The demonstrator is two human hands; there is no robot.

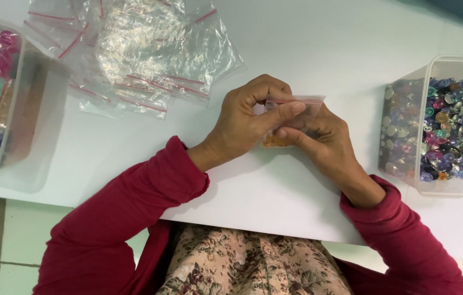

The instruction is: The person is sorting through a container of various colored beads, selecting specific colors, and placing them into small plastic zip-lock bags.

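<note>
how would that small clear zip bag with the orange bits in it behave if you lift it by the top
The small clear plastic zip bag with a red seal strip, pinched between the left hand and right hand, looks thin and crinkled, so probably floppy. The few orange pieces sit low, so it likely hangs bottom-heavy yet light. The glossy film may be slippery.

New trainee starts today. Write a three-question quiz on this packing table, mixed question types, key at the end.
1. True or false: both hands hold one small bag between them.
2. Where does the tub of mixed gems stand: A) on the person's right, B) on the person's left, C) on the floor?
3. Fill in: the pile of empty bags lies on the white ____.

Key: 1 true; 2 A; 3 table.
</note>
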